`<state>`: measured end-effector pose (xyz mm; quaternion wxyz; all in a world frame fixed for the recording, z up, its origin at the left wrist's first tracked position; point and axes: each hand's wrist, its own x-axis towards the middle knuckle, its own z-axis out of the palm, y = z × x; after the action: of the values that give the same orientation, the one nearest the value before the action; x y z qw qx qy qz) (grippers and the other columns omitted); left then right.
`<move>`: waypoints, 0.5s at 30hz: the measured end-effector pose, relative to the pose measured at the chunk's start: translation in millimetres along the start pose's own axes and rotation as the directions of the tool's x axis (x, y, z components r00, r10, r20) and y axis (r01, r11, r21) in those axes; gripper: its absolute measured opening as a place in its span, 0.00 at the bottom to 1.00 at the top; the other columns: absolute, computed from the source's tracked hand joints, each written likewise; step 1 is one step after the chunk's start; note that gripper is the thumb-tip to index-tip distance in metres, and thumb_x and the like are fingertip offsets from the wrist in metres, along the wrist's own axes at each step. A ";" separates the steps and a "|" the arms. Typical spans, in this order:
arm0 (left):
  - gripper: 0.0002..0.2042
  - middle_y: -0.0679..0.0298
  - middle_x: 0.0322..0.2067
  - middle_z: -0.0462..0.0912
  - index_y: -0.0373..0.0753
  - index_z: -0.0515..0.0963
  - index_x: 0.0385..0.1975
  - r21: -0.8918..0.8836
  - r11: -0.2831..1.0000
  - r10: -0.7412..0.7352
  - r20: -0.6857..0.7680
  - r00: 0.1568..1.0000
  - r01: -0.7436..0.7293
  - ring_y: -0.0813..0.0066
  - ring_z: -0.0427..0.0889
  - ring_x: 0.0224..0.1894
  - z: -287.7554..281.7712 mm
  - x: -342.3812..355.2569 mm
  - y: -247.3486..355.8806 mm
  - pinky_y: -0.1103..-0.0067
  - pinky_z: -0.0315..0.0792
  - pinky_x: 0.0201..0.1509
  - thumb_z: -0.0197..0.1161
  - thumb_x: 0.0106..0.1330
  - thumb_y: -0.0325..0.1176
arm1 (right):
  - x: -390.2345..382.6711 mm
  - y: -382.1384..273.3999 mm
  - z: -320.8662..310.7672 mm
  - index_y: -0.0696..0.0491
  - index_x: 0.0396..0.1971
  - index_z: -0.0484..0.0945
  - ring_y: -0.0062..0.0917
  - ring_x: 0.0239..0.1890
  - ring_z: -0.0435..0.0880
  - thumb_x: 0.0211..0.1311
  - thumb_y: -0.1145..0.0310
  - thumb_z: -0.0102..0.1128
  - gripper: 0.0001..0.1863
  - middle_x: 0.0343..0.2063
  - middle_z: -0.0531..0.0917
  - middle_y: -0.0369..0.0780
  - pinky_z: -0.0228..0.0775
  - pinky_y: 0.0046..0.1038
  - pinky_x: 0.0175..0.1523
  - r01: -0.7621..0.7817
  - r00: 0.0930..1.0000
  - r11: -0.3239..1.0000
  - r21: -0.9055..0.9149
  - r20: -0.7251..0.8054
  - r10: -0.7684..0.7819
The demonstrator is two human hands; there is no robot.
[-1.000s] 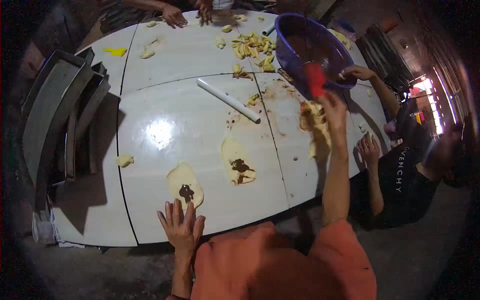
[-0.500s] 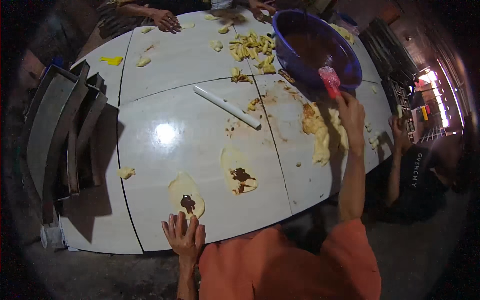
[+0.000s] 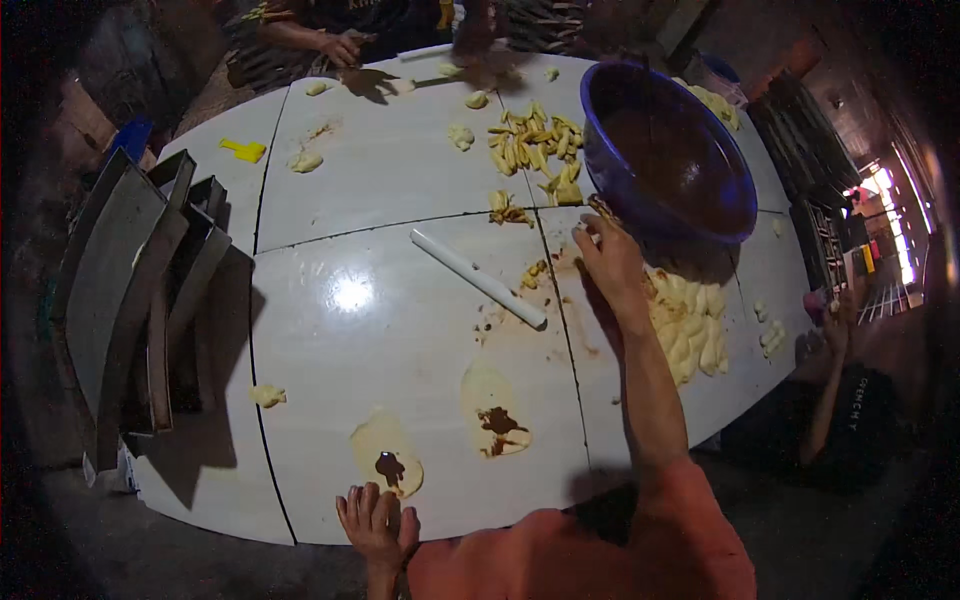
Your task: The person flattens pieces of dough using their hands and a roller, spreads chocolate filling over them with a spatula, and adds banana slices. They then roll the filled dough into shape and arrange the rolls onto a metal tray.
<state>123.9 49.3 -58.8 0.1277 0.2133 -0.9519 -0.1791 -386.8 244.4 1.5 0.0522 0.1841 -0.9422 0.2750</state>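
My left hand rests at the table's near edge, fingers spread, by the lower end of a flattened oval of dough with a dark brown blob on it. A second flattened dough piece with brown smears lies to its right. My right hand reaches over the table just below the blue basin, fingers bent and apart, with nothing visible in them. Close to its fingertips are a dark brown piece and a few brownish-yellow scraps. A white rolling pin lies left of it.
Yellow banana-like pieces are heaped left of the basin. Dough lumps sit right of my forearm. Metal pans stand at the left, near a yellow scraper. Co-workers' hands show across the table and at right.
My right hand has moved left and away from over the basin; the red spatula it held is no longer seen. My left hand stays by the dough. The view has shifted.
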 end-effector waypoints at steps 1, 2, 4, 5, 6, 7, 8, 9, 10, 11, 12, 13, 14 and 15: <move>0.22 0.52 0.60 0.78 0.43 0.79 0.53 0.038 0.999 -0.007 -0.013 1.000 0.007 0.46 0.72 0.66 0.4 -1.6 1.0 0.40 0.57 0.72 0.70 0.59 0.42 | 25.5 -2.7 9.1 0.57 0.55 0.81 0.48 0.50 0.84 0.68 0.55 0.60 0.24 0.49 0.85 0.49 0.75 0.44 0.56 0.010 1.000 1.000 0.003 0.000 -0.010; 0.22 0.52 0.60 0.78 0.43 0.79 0.53 0.038 0.999 -0.011 -0.022 1.000 0.012 0.46 0.72 0.66 2.4 -3.0 0.5 0.40 0.57 0.72 0.70 0.59 0.42 | 50.3 -3.2 19.5 0.56 0.53 0.83 0.47 0.49 0.85 0.66 0.55 0.62 0.24 0.48 0.86 0.49 0.76 0.43 0.54 0.023 0.999 0.999 -0.030 -0.023 -0.023; 0.23 0.52 0.60 0.77 0.43 0.78 0.54 0.060 0.998 -0.003 -0.046 0.999 0.006 0.46 0.72 0.65 7.1 -5.8 -0.7 0.39 0.56 0.71 0.69 0.59 0.42 | 91.9 -2.3 37.5 0.55 0.51 0.84 0.46 0.47 0.87 0.63 0.54 0.65 0.23 0.46 0.87 0.50 0.76 0.41 0.52 0.044 0.998 0.997 -0.060 -0.041 -0.047; 0.24 0.52 0.60 0.77 0.43 0.78 0.55 0.065 0.998 -0.019 -0.045 0.999 0.022 0.46 0.71 0.65 5.2 -8.1 -1.5 0.39 0.56 0.71 0.68 0.59 0.43 | 109.3 -6.2 51.3 0.55 0.52 0.84 0.46 0.47 0.87 0.62 0.55 0.65 0.24 0.46 0.87 0.50 0.77 0.41 0.52 0.046 0.999 0.992 -0.117 -0.001 -0.046; 0.24 0.52 0.60 0.77 0.43 0.78 0.55 0.063 0.998 -0.025 -0.047 0.999 0.028 0.46 0.71 0.65 3.6 -6.5 -0.3 0.39 0.56 0.71 0.68 0.59 0.43 | 124.1 -3.9 58.5 0.55 0.53 0.84 0.47 0.47 0.87 0.61 0.56 0.66 0.24 0.45 0.87 0.50 0.77 0.42 0.53 0.040 0.999 0.981 -0.188 0.031 -0.034; 0.23 0.53 0.60 0.77 0.43 0.78 0.54 0.060 0.998 -0.037 -0.006 0.999 0.037 0.46 0.70 0.66 1.4 -5.1 1.3 0.39 0.57 0.71 0.68 0.60 0.44 | 137.1 -0.8 65.1 0.55 0.52 0.84 0.48 0.47 0.87 0.59 0.55 0.67 0.25 0.44 0.88 0.51 0.77 0.43 0.53 0.026 0.999 0.975 -0.221 0.030 -0.020; 0.22 0.53 0.60 0.76 0.44 0.78 0.54 0.070 0.996 -0.062 0.033 0.998 0.059 0.47 0.70 0.67 -2.6 -8.2 1.9 0.39 0.57 0.71 0.67 0.61 0.44 | 148.8 -2.4 78.4 0.55 0.52 0.84 0.48 0.46 0.87 0.58 0.55 0.69 0.26 0.42 0.88 0.52 0.77 0.44 0.53 0.023 0.999 0.970 -0.241 0.039 -0.014; 0.22 0.53 0.61 0.76 0.44 0.78 0.55 0.110 0.992 -0.070 0.042 0.997 0.065 0.48 0.68 0.69 -1.6 -10.5 2.1 0.39 0.57 0.72 0.66 0.63 0.44 | 157.6 1.3 83.0 0.56 0.47 0.86 0.50 0.45 0.87 0.55 0.53 0.70 0.25 0.40 0.88 0.53 0.77 0.45 0.52 0.030 0.998 0.979 -0.199 0.053 -0.020; 0.22 0.53 0.61 0.76 0.44 0.78 0.55 0.112 0.991 -0.080 0.043 0.996 0.074 0.48 0.68 0.69 -1.8 -11.7 2.1 0.39 0.57 0.72 0.66 0.63 0.44 | 165.7 6.8 84.9 0.56 0.47 0.86 0.50 0.45 0.87 0.55 0.53 0.70 0.25 0.40 0.88 0.53 0.77 0.45 0.52 0.037 0.998 0.980 -0.198 0.062 -0.025; 0.22 0.54 0.61 0.76 0.45 0.78 0.56 0.109 0.991 -0.085 0.057 0.995 0.078 0.49 0.67 0.69 -2.8 -10.4 2.9 0.39 0.56 0.72 0.65 0.63 0.44 | 171.3 8.2 83.4 0.56 0.43 0.87 0.50 0.44 0.87 0.55 0.52 0.69 0.23 0.39 0.88 0.53 0.77 0.46 0.51 -0.003 0.997 0.972 -0.235 0.078 0.022; 0.22 0.55 0.61 0.76 0.45 0.78 0.56 0.106 0.991 -0.088 0.071 0.994 0.081 0.50 0.67 0.70 -3.5 -9.3 3.4 0.39 0.56 0.73 0.65 0.64 0.44 | 173.6 9.2 84.7 0.56 0.40 0.88 0.50 0.43 0.88 0.55 0.51 0.69 0.22 0.38 0.88 0.54 0.77 0.47 0.50 -0.043 0.993 0.961 -0.274 0.090 0.070; 0.22 0.55 0.61 0.76 0.45 0.78 0.56 0.105 0.991 -0.095 0.074 0.993 0.087 0.50 0.67 0.70 -2.5 -9.0 2.4 0.39 0.56 0.73 0.65 0.64 0.44 | 169.9 11.0 88.4 0.56 0.36 0.88 0.49 0.42 0.88 0.56 0.51 0.67 0.21 0.37 0.88 0.53 0.77 0.47 0.49 -0.084 0.996 0.972 -0.219 0.019 0.090; 0.22 0.55 0.61 0.76 0.45 0.78 0.57 0.095 0.992 -0.084 0.056 0.995 0.078 0.50 0.67 0.70 -1.8 -9.9 0.6 0.39 0.55 0.73 0.65 0.64 0.44 | 169.0 8.3 87.5 0.56 0.36 0.88 0.49 0.42 0.88 0.56 0.51 0.67 0.21 0.37 0.88 0.53 0.77 0.47 0.49 -0.078 0.996 0.973 -0.217 0.029 0.087; 0.22 0.56 0.62 0.76 0.45 0.78 0.57 0.086 0.994 -0.071 0.037 0.997 0.068 0.50 0.68 0.70 -0.8 -10.3 -0.3 0.39 0.55 0.73 0.65 0.63 0.44 | 168.2 6.7 83.2 0.55 0.34 0.88 0.47 0.42 0.88 0.55 0.51 0.68 0.20 0.36 0.89 0.51 0.77 0.46 0.48 -0.075 0.991 0.979 -0.190 0.098 0.095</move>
<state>133.3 53.5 -59.9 0.0930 0.2479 -0.9530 -0.1475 -545.0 151.4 -38.5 0.0068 0.1524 -0.9722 0.1777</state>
